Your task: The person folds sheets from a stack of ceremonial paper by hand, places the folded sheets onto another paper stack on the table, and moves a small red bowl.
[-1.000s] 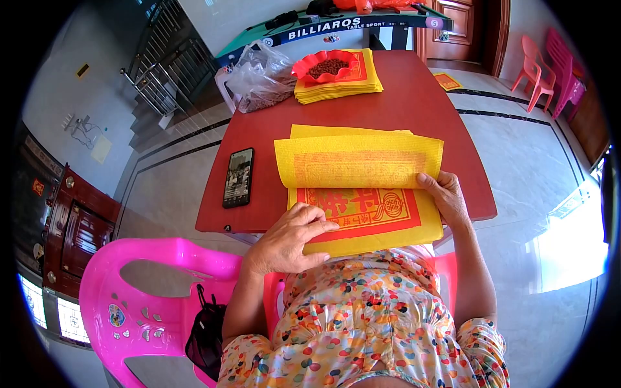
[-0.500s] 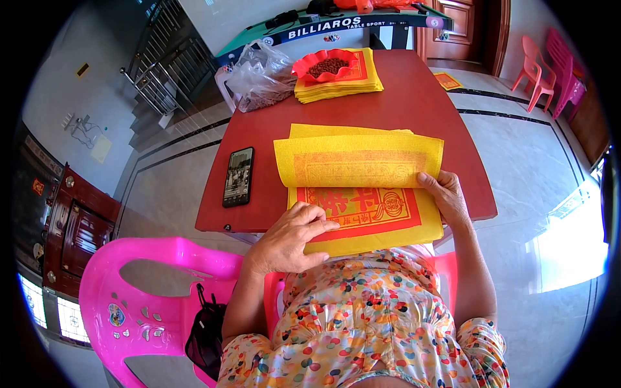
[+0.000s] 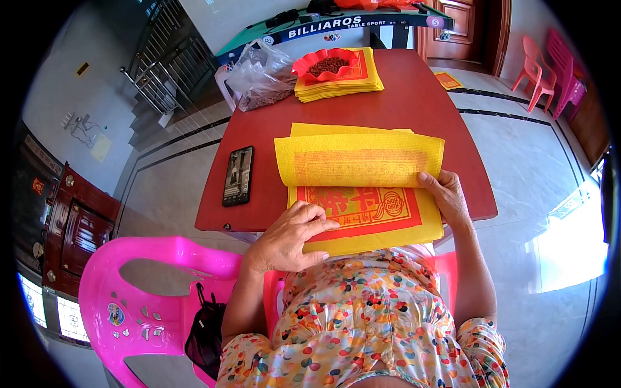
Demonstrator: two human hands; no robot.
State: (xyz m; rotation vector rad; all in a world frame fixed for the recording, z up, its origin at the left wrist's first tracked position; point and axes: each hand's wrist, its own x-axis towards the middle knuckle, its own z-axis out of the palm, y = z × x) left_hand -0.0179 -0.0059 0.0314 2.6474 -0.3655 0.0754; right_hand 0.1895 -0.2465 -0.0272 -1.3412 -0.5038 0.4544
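A stack of yellow sheets with red print (image 3: 375, 213) lies at the near edge of the red table (image 3: 394, 110). The top yellow sheet (image 3: 362, 155) is folded back, its plain side up with faint print showing through. My right hand (image 3: 446, 194) pinches this sheet at its right edge, with the thumb on top. My left hand (image 3: 292, 238) rests on the lower left part of the stack, fingers apart and the index fingertip on the red print. To the left lies a black phone (image 3: 238, 176) with its screen lit.
Farther back, a red scalloped dish (image 3: 325, 66) of small brown pieces sits on another yellow paper stack (image 3: 339, 94), beside a clear plastic bag (image 3: 260, 76). A pink chair (image 3: 162, 310) holding a black bag (image 3: 206, 333) stands at my left. Behind is a billiards table (image 3: 336, 27).
The picture on the phone screen has changed. Both hands and the sheets have stayed almost still.
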